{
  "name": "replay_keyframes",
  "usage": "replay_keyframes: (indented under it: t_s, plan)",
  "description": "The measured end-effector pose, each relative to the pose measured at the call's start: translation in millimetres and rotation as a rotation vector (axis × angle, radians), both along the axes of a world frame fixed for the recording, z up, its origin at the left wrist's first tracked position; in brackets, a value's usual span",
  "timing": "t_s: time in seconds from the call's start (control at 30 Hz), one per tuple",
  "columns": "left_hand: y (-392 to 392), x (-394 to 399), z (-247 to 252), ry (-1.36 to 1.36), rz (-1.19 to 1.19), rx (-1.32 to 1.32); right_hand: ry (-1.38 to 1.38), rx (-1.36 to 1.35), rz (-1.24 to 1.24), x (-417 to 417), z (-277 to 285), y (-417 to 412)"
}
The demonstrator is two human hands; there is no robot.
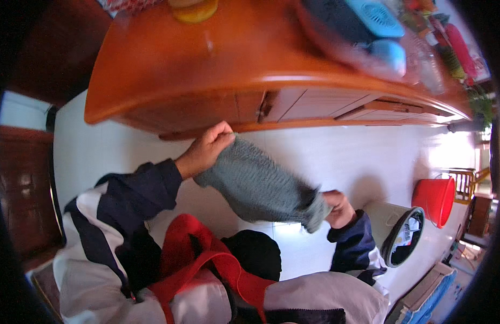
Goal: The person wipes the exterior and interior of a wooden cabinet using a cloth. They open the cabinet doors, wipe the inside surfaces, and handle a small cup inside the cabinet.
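A grey-green cloth (258, 182) is stretched between my two hands above the pale tiled floor. My left hand (207, 150) pinches its upper left corner, close in front of the wooden cabinet (185, 77). At the lower right, my right hand (338, 208) grips the other end, where the fabric bunches up. Parts of the cloth look blurred. Below it hang red straps (209, 259) over my light jacket with its dark sleeves.
On the cabinet top stand a yellowish container (195, 10) and a light-blue plastic item (377, 18). A clear bottle (430, 69) lies near the right. A lined waste bin (395, 237) and a red bucket (432, 202) stand on the floor at right, with a cardboard box (422, 289) nearer me.
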State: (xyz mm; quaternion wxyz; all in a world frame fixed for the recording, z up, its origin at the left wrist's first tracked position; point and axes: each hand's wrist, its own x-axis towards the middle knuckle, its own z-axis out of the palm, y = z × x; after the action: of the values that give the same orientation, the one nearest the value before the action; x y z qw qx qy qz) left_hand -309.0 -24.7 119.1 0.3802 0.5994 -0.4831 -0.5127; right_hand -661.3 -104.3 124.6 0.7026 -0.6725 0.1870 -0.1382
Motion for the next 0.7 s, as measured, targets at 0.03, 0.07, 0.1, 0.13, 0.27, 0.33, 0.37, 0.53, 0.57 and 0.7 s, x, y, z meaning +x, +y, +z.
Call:
replay_keyframes:
  t_s: [0.03,0.07,0.1,0.13,0.27,0.33,0.37,0.53,0.57,0.7]
  plan:
    - [2,1,-6,-0.002,-0.02,0.053,-0.036,0.114,-0.146,-2,-12,5]
    - [0,1,-9,0.036,-0.072,0.169,-0.086,0.22,-0.305,-2,-23,10]
    - [5,-4,-13,0.118,-0.132,0.28,-0.105,0.268,-0.403,0,-36,10]
    - [16,2,-1,0.161,-0.147,0.402,-0.21,0.386,-0.478,22,-38,16]
    - [6,-4,25,0.026,-0.588,0.396,-0.248,0.316,-0.627,16,-22,25]
    - [4,-11,42,-0.04,-0.586,0.371,-0.173,0.274,-0.573,-1,-18,23]
    - [1,-10,45,0.015,-0.541,0.342,-0.091,0.191,-0.539,-11,-14,25]
    - [-8,-8,55,0.174,-0.369,0.224,0.122,-0.177,-0.151,-15,12,25]
    - [-10,-13,57,0.183,-0.37,0.188,0.133,-0.206,-0.057,-8,16,24]
    - [-32,-49,78,0.136,-0.699,-0.057,0.133,-0.406,0.087,31,17,17]
